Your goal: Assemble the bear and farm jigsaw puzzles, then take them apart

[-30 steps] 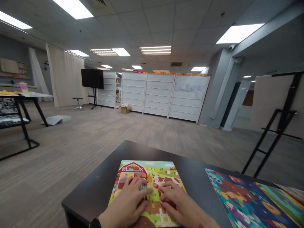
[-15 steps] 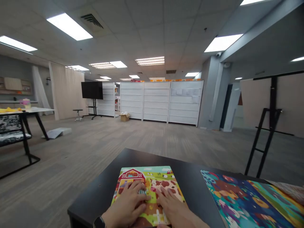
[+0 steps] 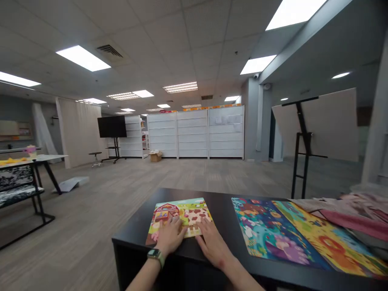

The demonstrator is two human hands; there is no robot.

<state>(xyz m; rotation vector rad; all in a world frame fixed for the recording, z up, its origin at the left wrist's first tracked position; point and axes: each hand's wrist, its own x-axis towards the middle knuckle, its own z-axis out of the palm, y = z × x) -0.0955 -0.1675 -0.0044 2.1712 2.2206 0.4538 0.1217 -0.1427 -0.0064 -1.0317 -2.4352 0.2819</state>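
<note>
A flat rectangular board with a farm picture (image 3: 182, 212), showing a red barn and a spotted cow, lies on the black table (image 3: 218, 226). My left hand (image 3: 170, 234) rests on its lower left part, below the barn, with the fingers spread. On the lower right part, below the cow, lies my right hand (image 3: 210, 240), its fingers stretched out. Both palms face down and grip nothing. The hands cover some of the board's lower picture. A watch (image 3: 156, 255) is on my left wrist.
To the right lie a dark blue animal picture board (image 3: 257, 226) and a yellow one (image 3: 321, 230). Crumpled cloth (image 3: 351, 214) is at the table's right end. Beyond stand an easel (image 3: 303, 149), white shelves (image 3: 192, 135), a screen (image 3: 112, 127) and a chair (image 3: 18, 184).
The view has tilted up and turned slightly right, so more of the right-hand boards and the cloth shows. Both hands lie lower on the farm board, uncovering more of its picture.
</note>
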